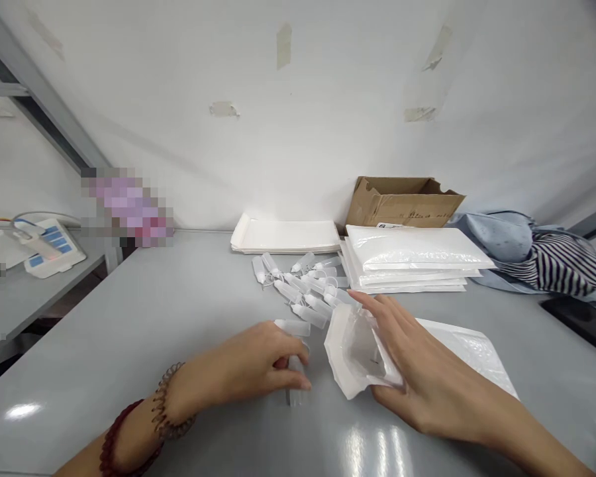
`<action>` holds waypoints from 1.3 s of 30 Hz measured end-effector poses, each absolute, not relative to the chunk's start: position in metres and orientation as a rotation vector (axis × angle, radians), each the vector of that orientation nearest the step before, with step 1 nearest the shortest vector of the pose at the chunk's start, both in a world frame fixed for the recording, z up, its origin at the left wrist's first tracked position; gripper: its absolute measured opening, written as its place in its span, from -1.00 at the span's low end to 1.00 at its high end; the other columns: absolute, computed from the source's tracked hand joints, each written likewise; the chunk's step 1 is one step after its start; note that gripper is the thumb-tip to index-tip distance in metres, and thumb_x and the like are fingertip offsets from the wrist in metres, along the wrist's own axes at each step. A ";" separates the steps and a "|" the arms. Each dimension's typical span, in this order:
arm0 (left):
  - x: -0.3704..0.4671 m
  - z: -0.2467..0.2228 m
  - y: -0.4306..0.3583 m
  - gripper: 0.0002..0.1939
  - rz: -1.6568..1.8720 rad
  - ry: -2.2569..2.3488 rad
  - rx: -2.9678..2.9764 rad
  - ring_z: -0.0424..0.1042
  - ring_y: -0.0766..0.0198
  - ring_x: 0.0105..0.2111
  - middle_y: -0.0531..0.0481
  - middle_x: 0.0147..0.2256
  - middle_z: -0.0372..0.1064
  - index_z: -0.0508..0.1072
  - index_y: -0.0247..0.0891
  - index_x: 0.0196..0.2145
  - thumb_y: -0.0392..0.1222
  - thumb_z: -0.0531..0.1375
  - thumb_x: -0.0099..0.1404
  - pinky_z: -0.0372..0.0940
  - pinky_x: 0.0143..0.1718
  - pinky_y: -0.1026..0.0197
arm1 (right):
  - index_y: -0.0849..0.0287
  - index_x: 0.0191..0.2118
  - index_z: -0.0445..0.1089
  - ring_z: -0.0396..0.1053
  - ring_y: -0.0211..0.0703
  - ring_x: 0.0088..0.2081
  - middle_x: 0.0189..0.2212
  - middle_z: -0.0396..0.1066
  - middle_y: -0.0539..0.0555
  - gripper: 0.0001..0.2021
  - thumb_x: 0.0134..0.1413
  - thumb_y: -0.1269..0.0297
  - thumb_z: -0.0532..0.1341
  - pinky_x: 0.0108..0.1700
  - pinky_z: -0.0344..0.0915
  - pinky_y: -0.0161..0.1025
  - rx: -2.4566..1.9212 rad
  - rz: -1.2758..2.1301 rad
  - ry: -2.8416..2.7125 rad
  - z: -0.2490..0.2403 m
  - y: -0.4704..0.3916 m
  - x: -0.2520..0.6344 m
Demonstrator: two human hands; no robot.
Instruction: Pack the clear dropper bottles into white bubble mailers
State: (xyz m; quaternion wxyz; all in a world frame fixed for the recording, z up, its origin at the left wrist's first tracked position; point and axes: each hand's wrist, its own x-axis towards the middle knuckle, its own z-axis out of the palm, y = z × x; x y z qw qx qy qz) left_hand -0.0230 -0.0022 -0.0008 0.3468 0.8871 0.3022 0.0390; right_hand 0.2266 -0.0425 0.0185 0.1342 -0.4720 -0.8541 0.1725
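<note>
My left hand [258, 368] rests on the grey table [153, 311] with its fingers closed on small clear plastic dropper bottles [295, 361]. Just to its right, my right hand [417, 371] holds a white bubble mailer [357, 351] by its mouth, keeping the opening spread toward the left hand. Behind both hands lies a loose pile of the same small bottles [302, 288], each with a pointed cap.
A stack of white mailers [412, 262] sits at the back right, a flatter stack [285, 235] to its left. An open cardboard box [402, 199] stands against the wall. Blue and striped cloth [541, 258] lies at the far right. A device with blue buttons [47, 245] rests on the left bench.
</note>
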 end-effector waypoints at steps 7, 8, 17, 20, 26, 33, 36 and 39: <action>-0.027 -0.009 0.015 -0.74 0.205 1.098 2.301 0.33 0.36 -0.55 0.10 -0.55 0.39 0.51 -0.25 -0.31 -0.07 0.09 0.34 0.14 -0.49 0.36 | 0.07 0.28 -0.27 0.17 0.15 0.05 0.03 0.14 0.22 -0.11 -0.22 0.48 0.12 0.02 0.24 0.11 -1.342 0.585 -2.483 0.020 -0.045 0.225; -0.027 -0.010 0.016 -0.72 0.233 1.139 2.308 0.34 0.35 -0.55 0.10 -0.55 0.40 0.51 -0.25 -0.28 -0.06 0.07 0.35 0.15 -0.49 0.35 | 0.06 0.28 -0.27 0.16 0.15 0.06 0.05 0.12 0.22 -0.10 -0.23 0.48 0.12 0.02 0.23 0.11 -1.317 0.599 -2.484 0.021 -0.045 0.225; -0.019 0.006 -0.010 -0.84 1.121 0.800 2.606 0.40 0.28 -0.33 -0.05 -0.33 0.44 0.41 -0.31 -0.21 -0.42 0.08 0.28 0.33 -0.26 0.24 | 0.09 0.30 -0.36 0.09 0.15 0.10 0.05 0.08 0.21 -0.04 -0.25 0.46 0.15 0.11 0.13 0.15 -1.228 0.663 -2.521 0.023 -0.044 0.224; -0.009 0.010 -0.025 -0.69 0.961 0.310 2.651 0.39 0.19 -0.14 -0.16 -0.24 0.45 0.38 -0.39 -0.15 -0.56 0.04 0.18 0.32 -0.05 0.17 | 0.17 0.30 -0.39 0.05 0.17 0.12 0.12 0.03 0.27 -0.04 -0.23 0.43 0.15 0.16 0.02 0.21 -1.218 0.656 -2.597 0.017 -0.044 0.222; 0.007 -0.003 -0.035 -0.77 0.631 0.227 2.743 0.39 0.14 -0.25 -0.18 -0.32 0.46 0.39 -0.44 -0.20 -0.42 0.01 0.23 0.36 -0.14 0.12 | 0.30 0.30 -0.27 0.03 0.20 0.13 0.09 0.07 0.30 -0.09 -0.25 0.45 0.12 0.19 -0.04 0.24 -1.179 0.718 -2.685 0.008 -0.050 0.212; 0.012 -0.009 -0.040 -0.81 0.498 0.266 2.768 0.31 0.20 -0.38 -0.13 -0.42 0.39 0.42 -0.44 -0.36 -0.45 0.00 0.20 0.33 -0.25 0.17 | 0.34 0.30 -0.19 0.06 0.22 0.06 0.03 0.11 0.30 -0.09 -0.28 0.41 0.13 0.12 0.03 0.23 -1.152 0.810 -2.699 0.001 -0.049 0.207; 0.011 -0.009 -0.041 -0.84 0.470 0.282 2.776 0.31 0.20 -0.38 -0.13 -0.41 0.39 0.42 -0.42 -0.37 -0.38 0.03 0.22 0.32 -0.26 0.18 | 0.35 0.30 -0.17 0.06 0.20 0.05 0.02 0.11 0.29 -0.10 -0.27 0.40 0.13 0.11 0.03 0.21 -1.163 0.810 -2.690 0.002 -0.049 0.206; 0.010 -0.011 -0.043 -0.84 0.472 0.318 2.811 0.29 0.19 -0.41 -0.11 -0.45 0.38 0.42 -0.39 -0.39 -0.27 0.07 0.25 0.30 -0.33 0.17 | 0.35 0.30 -0.16 0.07 0.18 0.03 0.00 0.13 0.28 -0.10 -0.27 0.40 0.14 0.12 0.03 0.20 -1.159 0.813 -2.691 0.002 -0.048 0.205</action>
